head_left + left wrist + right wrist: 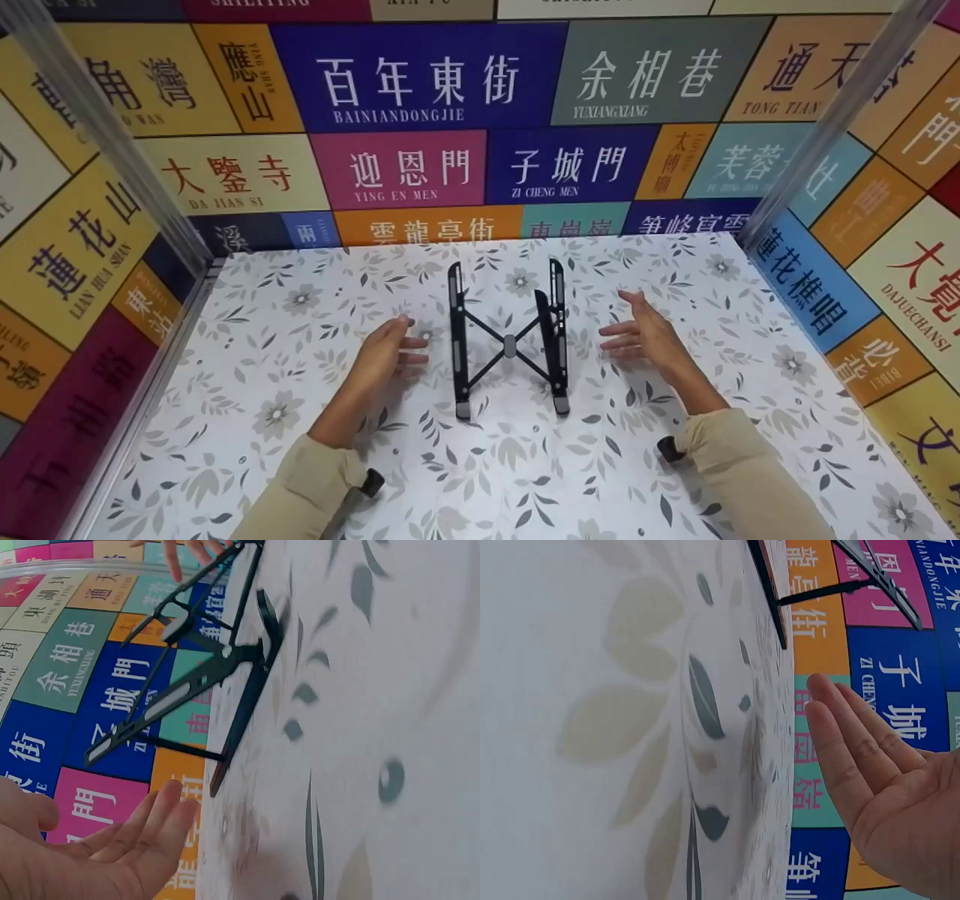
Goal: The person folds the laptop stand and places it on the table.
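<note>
A black folding laptop stand stands unfolded in the middle of the table, its crossed bars joined at a grey hub and its side arms raised. To its left, my left hand is held apart from it, fingers extended toward the stand. My right hand is on the other side, also apart, with its fingers loosely straight. The left wrist view shows the stand from the side, propped on its base bars, beyond the left hand. Only part of the stand shows in the right wrist view, past the right hand.
The table has a white cover with grey leaves and flowers. Behind it and at both sides rise panels of coloured blocks with lettering. Clear posts stand at the back corners.
</note>
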`<control>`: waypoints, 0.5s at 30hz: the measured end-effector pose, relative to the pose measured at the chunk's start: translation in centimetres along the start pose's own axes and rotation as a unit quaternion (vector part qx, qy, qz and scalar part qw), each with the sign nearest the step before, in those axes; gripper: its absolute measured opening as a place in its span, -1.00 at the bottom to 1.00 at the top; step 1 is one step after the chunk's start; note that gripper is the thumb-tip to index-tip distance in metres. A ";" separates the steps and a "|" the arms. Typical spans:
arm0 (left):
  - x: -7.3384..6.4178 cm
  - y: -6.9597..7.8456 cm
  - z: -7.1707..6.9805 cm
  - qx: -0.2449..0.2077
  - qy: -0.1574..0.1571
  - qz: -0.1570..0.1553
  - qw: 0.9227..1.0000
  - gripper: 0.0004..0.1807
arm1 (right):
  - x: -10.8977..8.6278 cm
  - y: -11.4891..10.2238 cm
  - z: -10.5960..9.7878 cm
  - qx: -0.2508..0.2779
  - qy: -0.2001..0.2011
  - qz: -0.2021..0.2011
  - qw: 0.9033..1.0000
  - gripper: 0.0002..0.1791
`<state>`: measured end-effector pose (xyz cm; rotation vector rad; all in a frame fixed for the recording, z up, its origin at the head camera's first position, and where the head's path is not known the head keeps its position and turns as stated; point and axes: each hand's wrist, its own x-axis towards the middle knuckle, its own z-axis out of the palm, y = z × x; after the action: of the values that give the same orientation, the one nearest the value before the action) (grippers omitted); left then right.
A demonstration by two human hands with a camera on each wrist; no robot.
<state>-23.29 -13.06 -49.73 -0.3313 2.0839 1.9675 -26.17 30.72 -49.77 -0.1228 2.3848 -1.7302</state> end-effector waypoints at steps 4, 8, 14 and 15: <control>0.0 -0.1 1.0 -0.047 -0.021 -0.015 0.999 -0.41 | 0.3 -0.2 1.0 0.029 -0.018 0.019 0.999 -0.12; -0.2 -0.1 2.1 -0.091 -0.039 -0.020 0.995 -0.44 | 0.7 -0.2 2.0 0.063 -0.036 0.032 0.997 -0.05; 0.4 -0.1 3.6 -0.078 -0.040 -0.020 0.996 -0.49 | 1.5 -0.1 3.4 0.095 -0.048 0.043 0.993 0.00; 0.6 -0.1 3.8 -0.075 -0.037 -0.022 0.996 -0.49 | 1.6 -0.1 3.6 0.101 -0.048 0.045 0.993 -0.02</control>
<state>-23.70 -9.27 -50.24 -0.3255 1.8725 2.0831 -27.04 27.07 -50.87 -0.0674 2.1016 -1.8651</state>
